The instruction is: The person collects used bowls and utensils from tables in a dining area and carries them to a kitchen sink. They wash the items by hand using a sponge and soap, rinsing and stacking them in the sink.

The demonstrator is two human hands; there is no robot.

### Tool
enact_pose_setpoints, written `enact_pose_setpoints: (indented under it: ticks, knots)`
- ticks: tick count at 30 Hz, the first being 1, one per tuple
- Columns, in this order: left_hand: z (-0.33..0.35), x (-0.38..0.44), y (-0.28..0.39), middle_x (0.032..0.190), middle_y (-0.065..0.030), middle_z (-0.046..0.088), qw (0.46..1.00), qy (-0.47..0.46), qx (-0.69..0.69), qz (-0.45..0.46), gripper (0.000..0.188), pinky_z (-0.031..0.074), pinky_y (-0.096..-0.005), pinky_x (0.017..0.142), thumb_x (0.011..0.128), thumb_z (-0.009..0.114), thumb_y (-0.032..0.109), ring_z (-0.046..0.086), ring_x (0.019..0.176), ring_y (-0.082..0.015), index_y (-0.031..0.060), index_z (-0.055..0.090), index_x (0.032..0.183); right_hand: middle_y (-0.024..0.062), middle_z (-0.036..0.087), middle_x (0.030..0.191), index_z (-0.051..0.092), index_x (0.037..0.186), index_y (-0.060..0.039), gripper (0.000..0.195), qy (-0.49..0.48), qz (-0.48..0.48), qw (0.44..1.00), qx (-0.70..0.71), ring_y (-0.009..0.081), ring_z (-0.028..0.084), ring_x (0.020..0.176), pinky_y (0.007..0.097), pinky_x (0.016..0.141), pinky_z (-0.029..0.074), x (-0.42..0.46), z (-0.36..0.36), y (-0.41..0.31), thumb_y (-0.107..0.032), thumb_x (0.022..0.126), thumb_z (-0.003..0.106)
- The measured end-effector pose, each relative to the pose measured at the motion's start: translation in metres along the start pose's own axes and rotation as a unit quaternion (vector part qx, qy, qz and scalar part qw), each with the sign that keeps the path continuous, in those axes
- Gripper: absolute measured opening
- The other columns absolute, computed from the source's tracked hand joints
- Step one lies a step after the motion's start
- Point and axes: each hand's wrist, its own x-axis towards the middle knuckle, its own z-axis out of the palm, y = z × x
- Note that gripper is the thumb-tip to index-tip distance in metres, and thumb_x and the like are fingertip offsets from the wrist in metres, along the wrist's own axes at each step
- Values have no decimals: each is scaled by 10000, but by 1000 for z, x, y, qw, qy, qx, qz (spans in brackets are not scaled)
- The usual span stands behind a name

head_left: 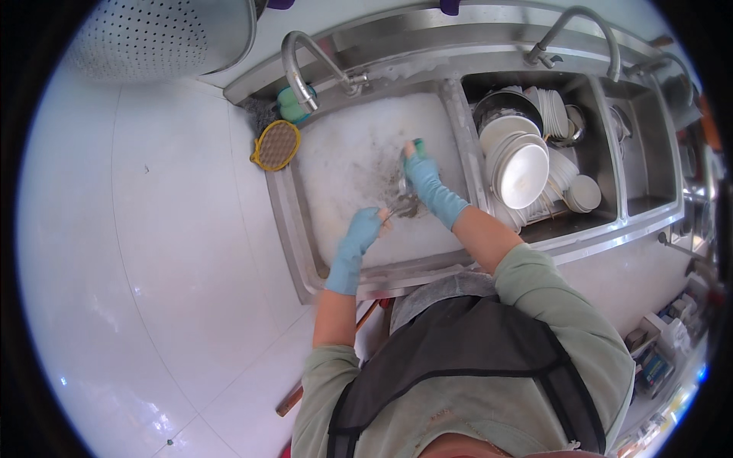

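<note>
Both my hands wear blue gloves over the foam-filled left basin of a steel sink (pixel 343 137). My left hand (pixel 369 223), at the near middle of the basin, grips a thin metal utensil (pixel 395 213) by one end; its other end reaches into a dark patch in the suds. Farther back and to the right, my right hand (pixel 421 166) is closed around a green scrubbing sponge (pixel 420 147). Beneath that hand a shiny metal piece (pixel 402 182) shows in part, its kind unclear. The fingertips look pale and uncovered. What lies under the foam is hidden.
A curved faucet (pixel 295 68) overhangs the basin's back left. A yellow-rimmed brush or pad (pixel 276 145) and a green sponge (pixel 293 104) rest at the left corner. Stacked white bowls (pixel 523 176), plates and chopsticks fill the middle basin. A perforated metal colander (pixel 154 34) is at upper left.
</note>
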Motion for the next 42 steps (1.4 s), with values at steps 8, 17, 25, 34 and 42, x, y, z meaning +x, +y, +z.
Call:
enact_pose_setpoints:
  ticks: [8,17,25,34,42]
  knots:
    - [71,41,9,610,-76,536,972,226,46,32,403,396,-290,516,875,381,343,499,554,-154,1,589,832,145,587,676,580,857,8,561,28,-18,998,56,256,583,670,347,621,465,-87,10,-16,-532,796,438]
    - [87,22,92,701,-79,557,953,258,45,151,350,405,-308,597,894,374,276,513,642,-182,-15,547,807,134,598,712,604,804,-64,399,38,-133,988,-63,271,579,653,340,598,451,-118,-95,-18,-453,785,519]
    - [202,41,192,725,-153,573,930,-34,200,306,260,411,-363,633,847,411,210,548,692,-270,-4,558,859,167,532,1012,548,998,-69,240,92,-369,917,-124,326,467,978,447,893,327,-131,-84,56,-203,845,421]
    - [219,33,192,1072,-239,505,820,22,153,551,372,388,-407,860,792,499,116,483,998,-374,-45,460,1125,160,516,1035,571,937,-11,234,1,-353,818,-454,299,417,1056,449,968,253,-131,-95,74,-148,775,472]
    - [-35,144,-58,1257,-242,353,838,442,310,-78,633,256,-406,989,793,516,338,319,1189,-340,-65,316,1238,142,531,970,596,791,8,201,26,-367,766,-527,306,410,1061,489,1002,196,-138,-103,45,-163,701,538]
